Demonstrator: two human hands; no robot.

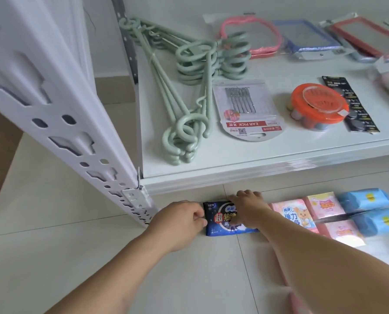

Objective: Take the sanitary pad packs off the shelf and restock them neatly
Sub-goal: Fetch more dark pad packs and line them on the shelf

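A dark blue sanitary pad pack lies on the tiled floor just below the white shelf's front edge. My left hand pinches its left end with curled fingers. My right hand lies over its right half, fingers curled round the far edge and thumb on the front. To the right lie a pink pad pack, smaller pink packs and two light blue packs in a row on the floor.
The shelf board holds green plastic hangers, an ear pick pack, an orange-lidded tub, a battery card and framed items at the back. A white perforated upright stands at the left.
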